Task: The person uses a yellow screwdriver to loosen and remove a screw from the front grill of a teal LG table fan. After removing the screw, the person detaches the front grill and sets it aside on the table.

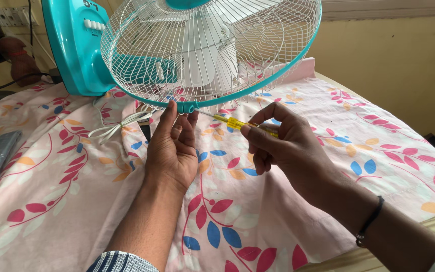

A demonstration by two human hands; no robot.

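Head view: floral bedsheet, yellow wall.

No packages, labels, signs or screens.
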